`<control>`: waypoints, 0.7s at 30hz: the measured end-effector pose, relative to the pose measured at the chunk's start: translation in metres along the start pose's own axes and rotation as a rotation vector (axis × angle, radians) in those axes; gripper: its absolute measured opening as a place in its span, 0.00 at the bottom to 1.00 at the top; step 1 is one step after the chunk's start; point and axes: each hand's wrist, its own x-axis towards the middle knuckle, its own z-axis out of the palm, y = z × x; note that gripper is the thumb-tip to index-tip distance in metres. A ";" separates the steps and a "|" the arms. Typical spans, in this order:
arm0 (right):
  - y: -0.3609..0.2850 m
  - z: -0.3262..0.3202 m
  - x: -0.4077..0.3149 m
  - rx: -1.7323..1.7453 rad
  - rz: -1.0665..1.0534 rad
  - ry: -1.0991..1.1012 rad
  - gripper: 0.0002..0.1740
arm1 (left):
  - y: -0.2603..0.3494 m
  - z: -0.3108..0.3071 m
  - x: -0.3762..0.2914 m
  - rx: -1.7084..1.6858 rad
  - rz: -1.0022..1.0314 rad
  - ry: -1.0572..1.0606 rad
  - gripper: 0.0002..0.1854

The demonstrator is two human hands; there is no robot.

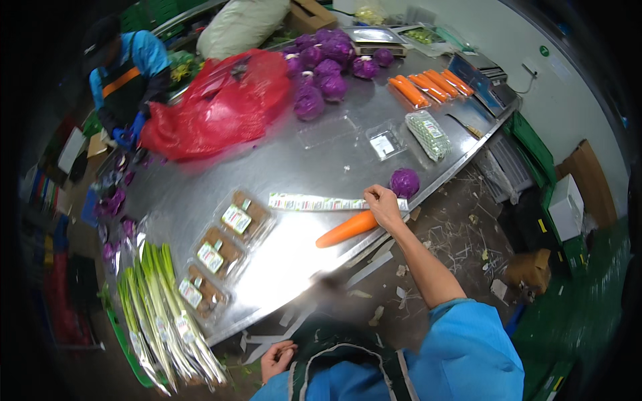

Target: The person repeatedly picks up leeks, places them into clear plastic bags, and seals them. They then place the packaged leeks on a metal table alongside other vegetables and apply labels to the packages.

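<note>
My right hand (383, 208) is over the steel table near its front edge, fingers bent together at a strip of printed labels (316, 202). Whether the fingers grip the strip is unclear. A single large carrot (346, 230) lies just below the strip, its thick end partly hidden by that hand. Right beside the hand sits a wrapped red cabbage (404, 183). My left hand (277, 358) hangs low beside my apron, off the table, fingers curled in and nothing visible in them. Three clear packs of brown produce (243, 218) with labels lie left of the carrot.
Wrapped leeks (165, 321) lie at the left corner. Farther back are a red mesh sack (220, 110), several red cabbages (328, 75), packed carrots (431, 86), a wrapped green pack (428, 135) and a knife (466, 126). A co-worker (128, 80) in blue gloves stands far left.
</note>
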 end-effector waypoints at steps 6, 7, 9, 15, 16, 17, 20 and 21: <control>0.026 -0.065 0.117 -0.172 0.070 0.135 0.11 | 0.072 0.058 0.101 0.024 0.161 -0.199 0.13; 0.028 -0.074 0.136 -0.185 0.158 0.136 0.11 | 0.087 0.063 0.116 0.150 0.193 -0.191 0.12; 0.035 -0.070 0.167 -0.411 0.072 0.041 0.13 | 0.115 0.076 0.134 0.143 0.218 -0.141 0.11; 0.091 -0.029 0.229 -0.784 0.155 -0.254 0.30 | 0.143 0.120 0.178 0.271 0.241 -0.063 0.13; 0.102 -0.029 0.229 -0.782 0.160 -0.277 0.30 | 0.140 0.131 0.181 0.261 0.252 -0.045 0.12; 0.107 -0.026 0.232 -0.773 0.158 -0.301 0.30 | 0.139 0.144 0.183 0.256 0.268 -0.020 0.12; 0.118 -0.029 0.244 -0.666 0.129 -0.318 0.31 | 0.133 0.193 0.192 0.146 0.272 0.093 0.11; 0.126 -0.033 0.247 -0.619 0.106 -0.321 0.30 | 0.130 0.210 0.194 0.149 0.274 0.079 0.11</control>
